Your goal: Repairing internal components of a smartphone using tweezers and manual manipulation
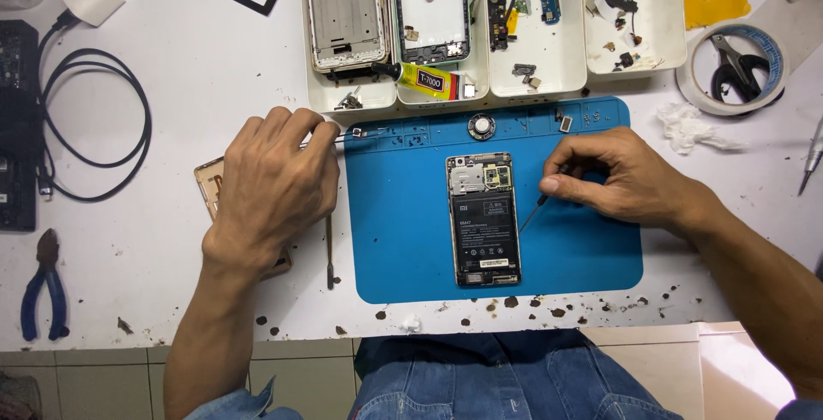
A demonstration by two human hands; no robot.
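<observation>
Matt blue rubbery mat (583,249) on stained white table (197,77).

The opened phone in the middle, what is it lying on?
The opened phone lies flat on a blue work mat, which rests on the white table. The mat's surface directly beneath the phone is covered and cannot be seen.

White, stained worktable (189,69) brightly lit; pale tiled floor (94,381) beneath.

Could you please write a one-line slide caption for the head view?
Right hand holds a screwdriver beside an opened phone on a blue mat; left hand grips tweezers.
</observation>
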